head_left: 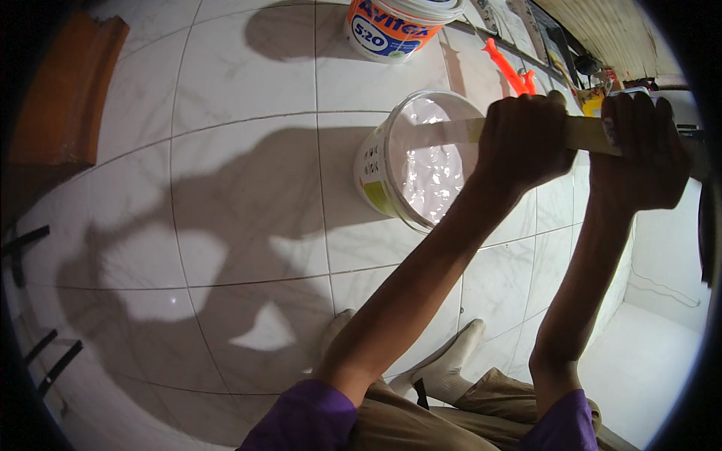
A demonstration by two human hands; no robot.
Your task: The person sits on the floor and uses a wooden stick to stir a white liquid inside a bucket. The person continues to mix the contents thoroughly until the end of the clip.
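Note:
A white bucket (374, 184) stands on the tiled floor, holding glossy pale, pinkish-white paint (429, 177). A flat pale wooden stick (587, 134) runs sideways across the bucket's mouth, its left end reaching into the bucket; whether it touches the paint I cannot tell. My left hand (526, 139) is closed round the stick just right of the bucket's rim. Further right, my right hand (633, 150) also grips it, near the stick's right end. Both forearms rise from the lower edge in purple sleeves.
A second orange, blue and white bucket (391, 34) stands at the top. A bright orange object (508, 68) and clutter (587, 71) sit upper right. A wooden piece of furniture (56, 90) is at left. My feet in socks (459, 361) are below the paint bucket.

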